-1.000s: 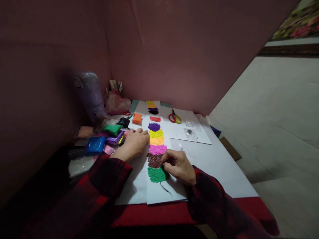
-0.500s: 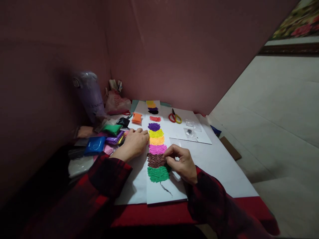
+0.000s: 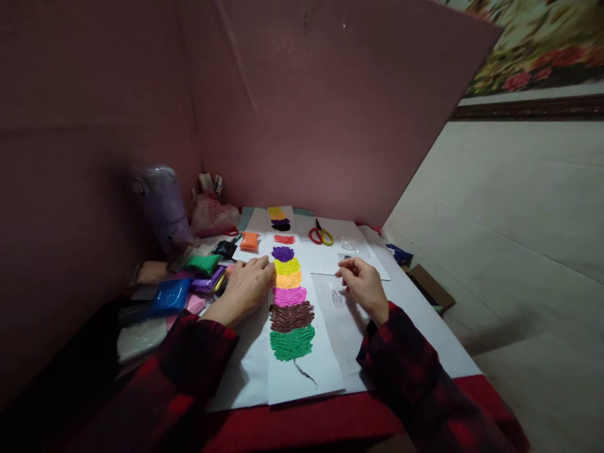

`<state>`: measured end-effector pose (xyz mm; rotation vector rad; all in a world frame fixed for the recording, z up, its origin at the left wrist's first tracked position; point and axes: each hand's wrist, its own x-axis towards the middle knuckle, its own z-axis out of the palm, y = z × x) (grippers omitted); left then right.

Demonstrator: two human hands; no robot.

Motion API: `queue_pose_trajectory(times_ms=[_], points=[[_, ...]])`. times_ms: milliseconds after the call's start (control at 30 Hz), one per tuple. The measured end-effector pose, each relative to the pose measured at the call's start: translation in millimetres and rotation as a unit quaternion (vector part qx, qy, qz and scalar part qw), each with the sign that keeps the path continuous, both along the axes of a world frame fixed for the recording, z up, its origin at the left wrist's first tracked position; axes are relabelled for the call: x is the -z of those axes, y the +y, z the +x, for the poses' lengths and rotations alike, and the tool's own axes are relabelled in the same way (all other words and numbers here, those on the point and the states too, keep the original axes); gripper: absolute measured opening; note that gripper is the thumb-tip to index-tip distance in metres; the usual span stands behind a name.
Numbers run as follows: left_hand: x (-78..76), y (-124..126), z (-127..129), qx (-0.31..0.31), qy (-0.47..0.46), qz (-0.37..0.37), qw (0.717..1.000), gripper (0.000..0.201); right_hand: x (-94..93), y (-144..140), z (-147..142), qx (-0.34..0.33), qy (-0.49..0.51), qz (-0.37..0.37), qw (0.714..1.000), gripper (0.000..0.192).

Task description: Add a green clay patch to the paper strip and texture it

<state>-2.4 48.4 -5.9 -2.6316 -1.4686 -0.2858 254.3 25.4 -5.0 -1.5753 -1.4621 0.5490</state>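
A long white paper strip [image 3: 302, 384] carries bands of clay-like strands in several colours, among them a green band [image 3: 292, 343], a brown band [image 3: 291, 318] and a pink band [image 3: 289, 296]. At its lower end is a thin dark wavy stem. My left hand [image 3: 249, 282] lies with fingers stretched at the strip's left edge, beside the yellow and orange bands. To the right of the strip, my right hand [image 3: 365, 286] is raised with thumb and forefinger pinched together. What is between them, if anything, is too small to make out. Below it, thin fork-shaped lines [image 3: 336, 299] show on a clear sheet.
Packets of coloured clay, including a blue packet [image 3: 170, 297] and a green packet [image 3: 202, 264], pile up at left. An orange packet [image 3: 250, 241], scissors [image 3: 321, 234] and a purple bottle [image 3: 163, 207] stand or lie farther back. A slanting wall closes the far side.
My right hand has moved off the brown band, right and away from me, and is now over the clear sheet. My left hand stays on the strip's edge. The camera view has shifted slightly.
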Motion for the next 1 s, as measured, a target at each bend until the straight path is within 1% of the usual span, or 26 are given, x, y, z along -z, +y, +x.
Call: queue_pose_trajectory(times_ms=[100,200,367,467,567,633,700,800,933,1000], points=[[-1.8,-1.5,2.2,-0.02,-0.017,0.015,1.0,0.027,-2.9,5.9,16.7,0.02,-0.08,-0.019,0.996,0.01],[-3.9,-2.6,4.1,-0.029,-0.031,0.026,0.999,0.026,-3.7,7.1,22.2,0.023,-0.143,-0.039,0.989,0.011],[-5.7,-2.9,4.5,-0.037,-0.047,0.031,0.998,0.025,-3.1,1.9,16.3,0.021,-0.207,-0.053,0.977,0.014],[-8.2,-3.1,3.4,-0.056,-0.057,0.029,0.996,0.025,-8.0,-4.9,8.9,0.037,-0.217,-0.031,0.975,0.014],[-12.8,-4.5,2.0,-0.103,-0.076,0.024,0.991,0.027,-13.9,-13.5,-2.1,0.024,-0.194,-0.005,0.981,0.015],[-15.7,-6.1,1.6,-0.141,-0.095,0.013,0.985,0.028,-14.6,-18.9,-10.9,-0.012,-0.16,-0.016,0.987,0.019],[-17.7,-8.2,1.9,-0.167,-0.112,-0.005,0.98,0.027,-11.8,-23.1,-19.1,-0.051,-0.114,-0.043,0.991,0.022],[-17.8,-11.2,3.3,-0.182,-0.134,-0.035,0.974,0.022,-4.4,-26.0,-28.1,-0.072,-0.048,-0.079,0.993,0.017],[-14.2,-11.7,5.4,-0.189,-0.173,-0.078,0.963,0.021,3.9,-24.8,-33.0,-0.077,0.023,-0.111,0.991,0.006],[-10.6,-10.1,7.0,-0.186,-0.205,-0.105,0.955,0.02,8.2,-22.8,-34.4,-0.077,0.056,-0.12,0.988,0.006]])
